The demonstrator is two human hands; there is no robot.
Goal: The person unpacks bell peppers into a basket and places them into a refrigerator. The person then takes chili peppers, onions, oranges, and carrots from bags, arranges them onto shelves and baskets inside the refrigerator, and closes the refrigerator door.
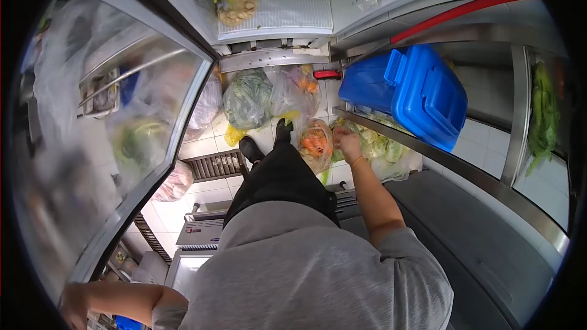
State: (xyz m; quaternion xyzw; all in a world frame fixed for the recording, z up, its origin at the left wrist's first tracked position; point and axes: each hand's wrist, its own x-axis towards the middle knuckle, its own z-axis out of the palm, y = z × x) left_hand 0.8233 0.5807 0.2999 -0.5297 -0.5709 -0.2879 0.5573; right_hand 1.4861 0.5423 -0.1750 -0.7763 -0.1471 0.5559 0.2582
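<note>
Right hand (347, 144) just beside a clear plastic bag of orange vegetables (315, 142) on the white tiled floor (165, 214)

The bag lies left of the right hand, long axis running away from the person; the left hand (74, 307) is well apart, by the grey-framed glass door (188, 116); the right looks half curled, but whether either grasps anything I cannot tell; counted: one blue lidded plastic bin (422, 98), two black shoes (249, 148)

Fisheye edges bow darkly, and the left blurs.
</note>
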